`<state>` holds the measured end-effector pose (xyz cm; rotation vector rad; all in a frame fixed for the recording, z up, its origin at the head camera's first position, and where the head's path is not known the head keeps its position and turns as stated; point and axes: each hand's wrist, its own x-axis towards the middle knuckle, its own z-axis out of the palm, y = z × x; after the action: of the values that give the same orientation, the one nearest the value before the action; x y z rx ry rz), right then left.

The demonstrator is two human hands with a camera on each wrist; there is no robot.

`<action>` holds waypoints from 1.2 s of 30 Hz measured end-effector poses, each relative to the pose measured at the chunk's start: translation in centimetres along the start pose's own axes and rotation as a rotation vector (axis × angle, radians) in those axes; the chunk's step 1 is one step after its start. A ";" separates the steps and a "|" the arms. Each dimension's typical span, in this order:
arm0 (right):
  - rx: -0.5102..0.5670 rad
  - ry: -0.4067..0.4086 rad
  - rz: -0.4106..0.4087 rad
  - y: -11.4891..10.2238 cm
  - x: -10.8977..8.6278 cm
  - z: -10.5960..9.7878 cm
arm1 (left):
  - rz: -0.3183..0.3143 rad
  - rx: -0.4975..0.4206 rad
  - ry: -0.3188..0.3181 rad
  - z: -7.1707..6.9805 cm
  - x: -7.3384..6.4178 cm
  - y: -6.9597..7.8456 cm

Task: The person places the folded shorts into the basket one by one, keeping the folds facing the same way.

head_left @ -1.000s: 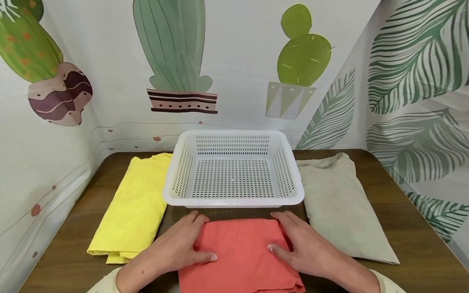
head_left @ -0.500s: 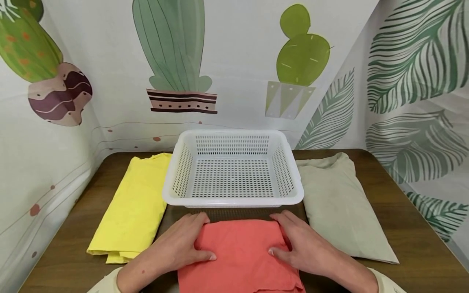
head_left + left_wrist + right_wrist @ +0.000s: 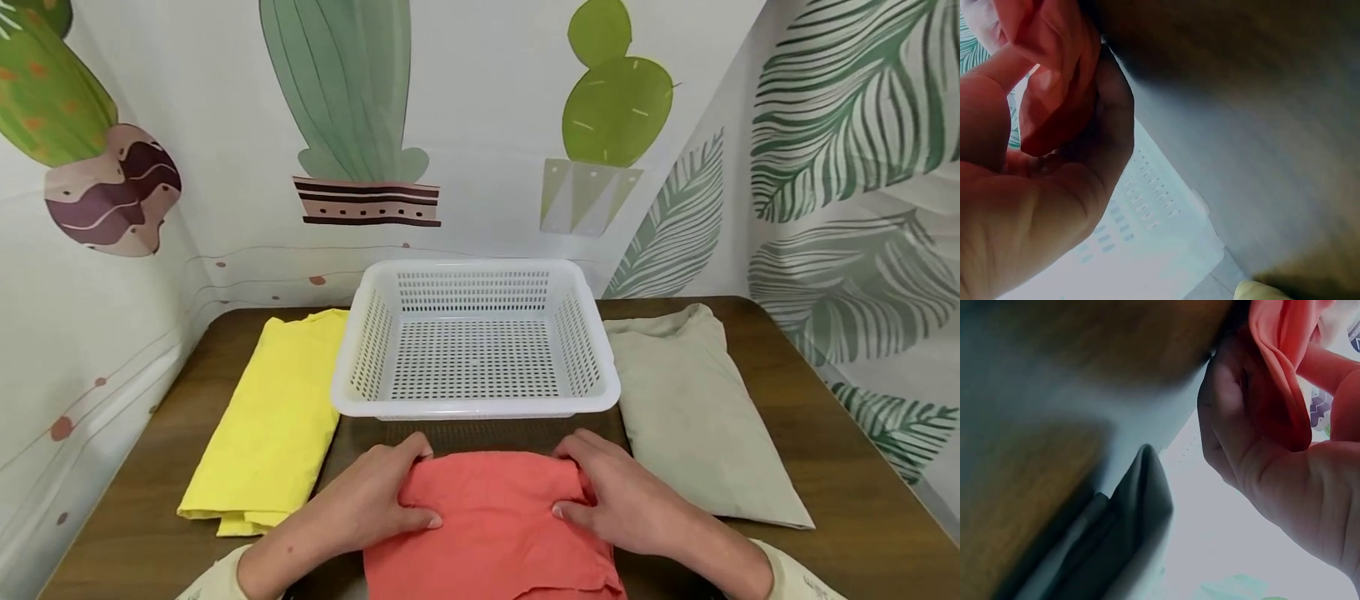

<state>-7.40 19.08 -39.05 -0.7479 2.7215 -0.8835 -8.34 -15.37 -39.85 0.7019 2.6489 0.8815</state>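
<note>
A folded red cloth (image 3: 491, 525) lies at the near middle of the table, its lower part cut off by the frame's bottom edge. My left hand (image 3: 386, 492) grips its left side, thumb on top and fingers curled beneath, as the left wrist view shows with the red fabric (image 3: 1054, 94) between them. On the opposite side my right hand (image 3: 615, 496) holds the cloth the same way; the right wrist view shows the fabric (image 3: 1282, 375) inside the curled fingers. Just beyond both hands stands a white perforated plastic basket (image 3: 476, 408), with nothing inside it.
A folded yellow cloth (image 3: 266, 417) lies left of the basket, and a folded grey-beige cloth (image 3: 693, 417) lies to its right. All rest on a dark brown wooden table (image 3: 840, 467). Behind it hangs a white sheet printed with cacti and leaves (image 3: 487, 125).
Both hands have tightened their hold, and the red cloth's far edge now bulges up slightly between them. The head view has shifted a little. The basket and the other cloths stay put.
</note>
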 end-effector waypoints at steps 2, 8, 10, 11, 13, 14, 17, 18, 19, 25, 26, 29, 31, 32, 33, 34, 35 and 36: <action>0.010 -0.003 -0.014 0.0 0.0 0.1 | -0.011 -0.027 -0.018 0.0 -0.1 -0.1; 0.042 -0.002 -0.052 0.2 0.3 0.1 | -0.023 -0.077 -0.042 -0.5 0.1 -0.1; 0.071 -0.013 -0.050 0.2 0.4 0.0 | -0.021 -0.084 -0.046 -0.6 0.1 -0.1; 0.089 -0.021 -0.046 0.2 0.5 0.0 | -0.020 -0.092 -0.050 -0.6 0.1 -0.1; 0.125 -0.040 -0.031 0.3 0.4 -0.1 | -0.020 -0.110 -0.059 -0.6 0.1 -0.1; 0.140 -0.047 -0.027 0.4 0.4 -0.1 | -0.024 -0.122 -0.066 -0.6 0.1 -0.2; 0.160 -0.052 -0.019 0.6 0.5 -0.2 | -0.040 -0.161 -0.084 -0.6 0.2 -0.2; 0.162 -0.051 -0.018 0.7 0.5 -0.2 | -0.044 -0.175 -0.090 -0.6 0.2 -0.2; 0.163 -0.050 -0.017 0.7 0.6 -0.3 | -0.048 -0.189 -0.095 -0.6 0.2 -0.2; 0.188 -0.046 -0.022 0.8 0.6 -0.4 | -0.052 -0.264 -0.132 -0.6 0.5 -0.2; 0.194 -0.044 -0.024 0.9 0.6 -0.5 | -0.055 -0.276 -0.138 -0.6 0.6 -0.3; 0.215 -0.042 -0.023 0.9 0.6 -0.6 | -0.066 -0.305 -0.153 -0.6 0.6 -0.3; 0.228 -0.042 -0.011 0.9 0.7 -0.6 | -0.076 -0.329 -0.161 -0.5 0.6 -0.4; 0.233 -0.043 -0.007 0.9 0.7 -0.6 | -0.083 -0.340 -0.165 -0.5 0.6 -0.4; 0.237 -0.043 -0.003 0.9 0.8 -0.6 | -0.087 -0.345 -0.168 -0.5 0.6 -0.5; 0.241 -0.044 0.000 0.9 0.9 -0.6 | -0.089 -0.351 -0.170 -0.6 0.6 -0.5; 0.244 -0.043 0.002 0.9 0.9 -0.6 | -0.091 -0.356 -0.171 -0.6 0.6 -0.6; 0.245 -0.042 0.004 1.0 1.0 -0.6 | -0.092 -0.358 -0.173 -0.7 0.7 -0.6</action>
<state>-8.86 19.54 -39.14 -0.7021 2.5147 -1.1595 -9.41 -15.75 -39.78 0.5348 2.2693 1.1700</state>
